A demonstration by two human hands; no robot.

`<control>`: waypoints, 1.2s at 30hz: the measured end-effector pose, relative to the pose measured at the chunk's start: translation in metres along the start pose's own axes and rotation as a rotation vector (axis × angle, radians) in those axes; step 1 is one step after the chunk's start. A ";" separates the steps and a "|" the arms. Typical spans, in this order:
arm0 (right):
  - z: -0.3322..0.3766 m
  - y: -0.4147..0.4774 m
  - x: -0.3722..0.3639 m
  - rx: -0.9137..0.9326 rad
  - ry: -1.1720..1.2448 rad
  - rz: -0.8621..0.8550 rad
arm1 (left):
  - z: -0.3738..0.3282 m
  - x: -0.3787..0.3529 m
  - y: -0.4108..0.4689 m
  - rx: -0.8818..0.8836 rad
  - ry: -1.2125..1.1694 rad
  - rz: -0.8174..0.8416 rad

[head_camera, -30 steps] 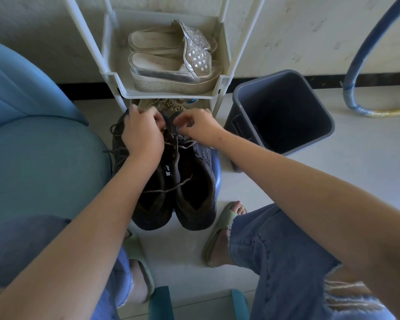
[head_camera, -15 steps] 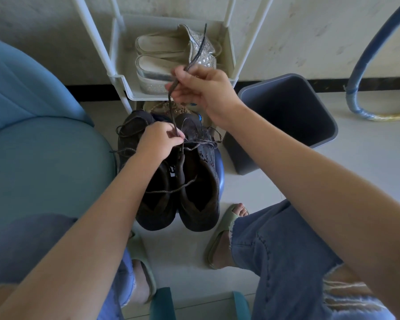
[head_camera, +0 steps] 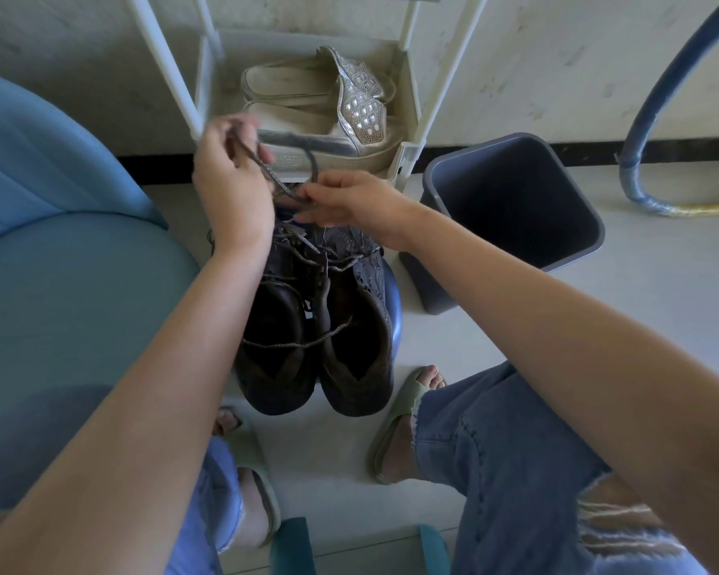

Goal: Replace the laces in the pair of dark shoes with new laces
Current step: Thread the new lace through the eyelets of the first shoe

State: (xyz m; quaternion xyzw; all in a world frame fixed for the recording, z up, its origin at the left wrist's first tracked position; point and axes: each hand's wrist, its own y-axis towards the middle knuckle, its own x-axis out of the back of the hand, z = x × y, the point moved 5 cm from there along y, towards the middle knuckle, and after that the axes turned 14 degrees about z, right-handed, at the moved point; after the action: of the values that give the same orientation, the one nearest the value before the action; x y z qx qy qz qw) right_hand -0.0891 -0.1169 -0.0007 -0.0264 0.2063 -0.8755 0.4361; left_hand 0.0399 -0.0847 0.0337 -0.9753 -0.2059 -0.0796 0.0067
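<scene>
Two dark shoes stand side by side on a blue stool, the left shoe (head_camera: 272,350) and the right shoe (head_camera: 360,342), heels toward me. A dark speckled lace (head_camera: 266,170) runs up from the right shoe's eyelets. My left hand (head_camera: 231,188) is raised above the toes and grips the lace near its end. My right hand (head_camera: 349,203) pinches the same lace lower down, just above the shoe's toe. Another loose lace (head_camera: 295,344) lies across both shoe openings.
A white shoe rack (head_camera: 407,118) with pale studded sandals (head_camera: 320,114) stands behind the shoes. A grey bin (head_camera: 511,197) sits on the floor to the right. A blue seat (head_camera: 59,284) is at the left, a blue hose (head_camera: 640,139) at far right.
My left hand rose from the shoe and took the lace up high. My right hand came down from above the rack to pinch the lace near the toe.
</scene>
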 end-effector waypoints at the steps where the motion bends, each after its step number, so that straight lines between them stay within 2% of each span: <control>1: -0.004 0.000 -0.007 -0.015 0.021 0.055 | 0.005 -0.006 0.000 0.023 0.034 0.063; 4: -0.009 0.000 -0.019 -0.057 -0.038 0.174 | 0.020 -0.013 0.001 0.085 0.058 0.134; 8: -0.004 0.000 -0.021 -0.024 -0.067 0.197 | 0.028 -0.011 0.001 0.111 0.016 0.145; 11: 0.000 -0.002 -0.016 0.003 0.038 0.113 | 0.024 -0.009 0.003 0.074 0.021 0.131; 14: 0.011 -0.003 -0.002 0.101 0.284 -0.057 | 0.026 -0.003 0.001 0.115 0.202 0.055; 15: 0.016 -0.004 0.002 0.144 0.362 -0.090 | 0.029 -0.006 0.000 0.151 0.214 0.086; 16: 0.020 -0.004 0.004 0.184 0.437 -0.100 | 0.034 -0.013 -0.001 0.213 0.222 0.192; 19: 0.029 -0.003 0.002 0.263 0.587 -0.030 | 0.055 -0.040 -0.017 0.411 0.387 0.737; 20: 0.032 -0.002 0.000 0.282 0.613 -0.002 | 0.059 -0.044 -0.022 0.395 0.483 0.861; 21: 0.033 -0.002 -0.002 0.300 0.633 0.021 | 0.061 -0.045 -0.025 0.333 0.569 0.913; 22: 0.034 -0.001 -0.003 0.312 0.643 0.036 | 0.062 -0.045 -0.025 0.256 0.633 0.898; 24: 0.036 -0.001 -0.004 0.315 0.639 0.043 | 0.060 -0.042 -0.020 0.166 0.663 0.767; 27: 0.034 -0.003 0.005 0.285 0.553 -0.001 | 0.059 -0.033 -0.014 0.270 0.387 0.571; 28: 0.031 -0.004 0.009 0.262 0.495 -0.041 | 0.053 -0.029 -0.013 0.249 0.300 0.476; 30: 0.023 -0.007 0.017 0.202 0.375 -0.125 | 0.031 -0.018 -0.013 0.078 0.241 0.248; 32: 0.015 -0.009 0.022 0.138 0.268 -0.172 | 0.013 -0.011 -0.016 -0.046 0.319 0.087; 34: 0.012 -0.009 0.025 0.106 0.198 -0.207 | 0.010 -0.012 -0.015 -0.030 0.426 0.092; 36: 0.012 -0.007 0.026 0.101 0.130 -0.235 | 0.020 -0.019 -0.008 0.104 0.469 0.296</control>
State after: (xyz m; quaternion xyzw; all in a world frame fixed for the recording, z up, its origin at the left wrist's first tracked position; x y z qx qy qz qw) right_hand -0.1077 -0.1377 0.0097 0.0283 0.1850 -0.9298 0.3170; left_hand 0.0221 -0.0841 0.0109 -0.9481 -0.0576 -0.2905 0.1155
